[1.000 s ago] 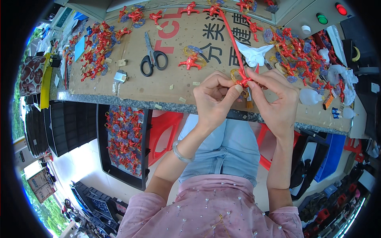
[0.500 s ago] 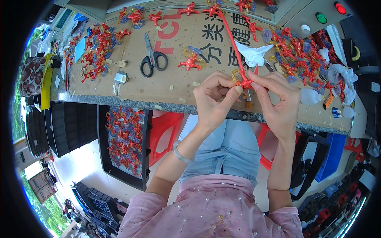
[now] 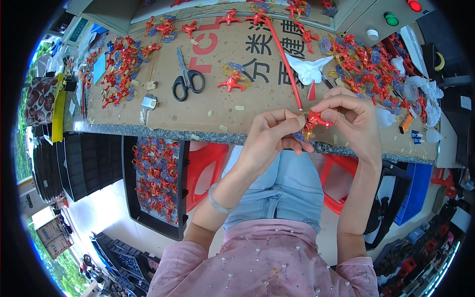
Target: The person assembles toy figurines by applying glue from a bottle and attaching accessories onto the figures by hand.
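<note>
I hold the red figure over the near side of the bench, pinched by thumb and fingers of my left hand and right hand; the red rod ends just beside it; scissors lie leftward.

I saw a small, glossy red figure held up over the desk's near edge, pinched between left hand and right hand, its clear yellow and bluish parts hanging below.
</note>
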A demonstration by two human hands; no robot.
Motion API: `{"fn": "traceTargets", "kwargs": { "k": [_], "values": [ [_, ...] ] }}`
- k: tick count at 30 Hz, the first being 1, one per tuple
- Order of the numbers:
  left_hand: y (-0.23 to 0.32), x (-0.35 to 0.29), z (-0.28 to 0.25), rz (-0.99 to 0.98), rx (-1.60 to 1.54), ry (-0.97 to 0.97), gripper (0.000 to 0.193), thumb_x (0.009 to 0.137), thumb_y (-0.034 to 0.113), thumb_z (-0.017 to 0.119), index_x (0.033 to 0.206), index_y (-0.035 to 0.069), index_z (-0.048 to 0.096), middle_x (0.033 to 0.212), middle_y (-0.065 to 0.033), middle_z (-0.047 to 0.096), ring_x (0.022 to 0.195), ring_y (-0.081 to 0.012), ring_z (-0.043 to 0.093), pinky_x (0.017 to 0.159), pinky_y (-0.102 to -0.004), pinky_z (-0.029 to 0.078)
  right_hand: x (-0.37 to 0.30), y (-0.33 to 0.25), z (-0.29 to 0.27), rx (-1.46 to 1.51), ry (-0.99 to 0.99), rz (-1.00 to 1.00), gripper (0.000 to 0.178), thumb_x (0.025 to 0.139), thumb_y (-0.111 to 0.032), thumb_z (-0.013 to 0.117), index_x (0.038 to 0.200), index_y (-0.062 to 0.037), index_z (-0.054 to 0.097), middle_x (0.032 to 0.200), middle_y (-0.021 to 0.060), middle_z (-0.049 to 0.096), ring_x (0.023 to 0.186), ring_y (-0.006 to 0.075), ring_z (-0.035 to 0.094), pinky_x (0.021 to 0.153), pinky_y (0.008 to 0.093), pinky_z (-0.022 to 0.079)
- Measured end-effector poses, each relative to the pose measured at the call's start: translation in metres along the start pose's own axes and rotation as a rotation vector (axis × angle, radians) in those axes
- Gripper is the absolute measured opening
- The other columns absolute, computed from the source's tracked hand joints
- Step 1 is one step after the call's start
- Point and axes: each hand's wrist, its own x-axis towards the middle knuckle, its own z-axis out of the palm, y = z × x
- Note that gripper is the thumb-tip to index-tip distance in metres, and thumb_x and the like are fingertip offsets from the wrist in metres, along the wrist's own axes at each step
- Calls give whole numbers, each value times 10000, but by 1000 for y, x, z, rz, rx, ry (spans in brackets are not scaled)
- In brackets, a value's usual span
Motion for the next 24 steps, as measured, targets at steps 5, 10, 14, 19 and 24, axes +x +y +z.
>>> {"fn": "traceTargets", "kwargs": {
  "k": [5,10,14,19,24],
  "values": [
    [-5,-1,7,-2,54,-33,311,960,244,505,1013,-53,580,842,-202,665,680,-252,685,525,-268,521,-8,10,-1,66,32,-7,112,816,-4,662,918,29,695,880,51,652,792,98,603,729,243,476],
    [-14,-10,14,181,402,24,334,954,213,491,1101,-83,537,821,-167,651,697,-194,664,531,-259,509,-15,13,5,171,122,128,87,856,-22,646,919,28,681,848,46,671,770,88,614,725,235,485],
    [-15,-13,21,236,766,110,255,920,131,534,1082,-65,524,777,-128,645,677,-138,640,542,-249,498,-18,13,11,171,183,131,82,861,-29,647,916,22,679,838,46,678,761,79,614,712,227,481],
    [-18,-10,25,440,857,232,214,852,64,615,985,-32,476,619,-105,567,500,-129,563,453,-253,422,-20,19,13,201,213,133,90,861,-32,649,928,23,673,838,34,663,749,73,602,705,213,478],
    [-15,-10,27,409,970,295,233,815,36,620,983,-22,469,657,-134,547,513,-213,555,468,-330,428,-26,19,15,197,181,67,91,851,-8,651,929,37,666,850,55,644,751,94,604,709,219,486]
  ]
}}
